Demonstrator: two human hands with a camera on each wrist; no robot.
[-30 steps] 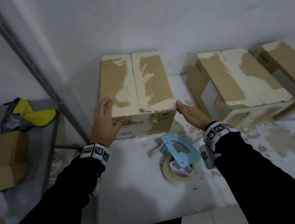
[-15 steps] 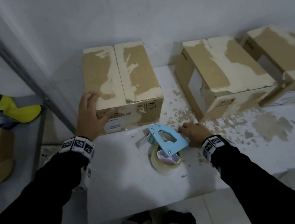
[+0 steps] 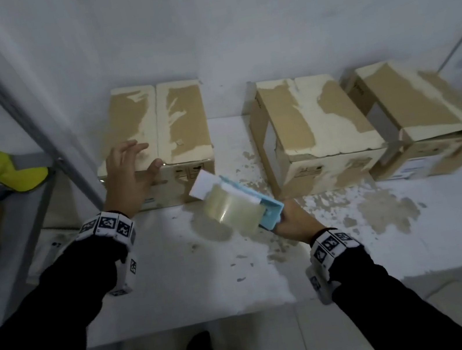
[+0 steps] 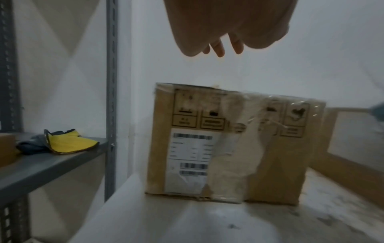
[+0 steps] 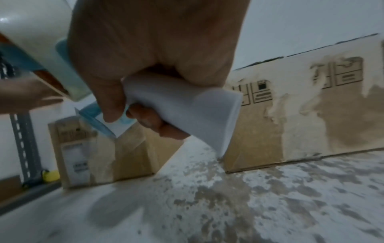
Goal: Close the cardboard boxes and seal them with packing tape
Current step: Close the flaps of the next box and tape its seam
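Three closed, paper-scuffed cardboard boxes [image 3: 155, 132] in a row; blue tape dispenser [image 3: 237, 201] aloft.

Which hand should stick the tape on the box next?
The right hand, probably: it grips the tape dispenser, lifted near the left box. The left hand is open over that box.

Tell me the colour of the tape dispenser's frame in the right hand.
Light blue; the tape dispenser, gripped by the right hand, shows best in the head view.
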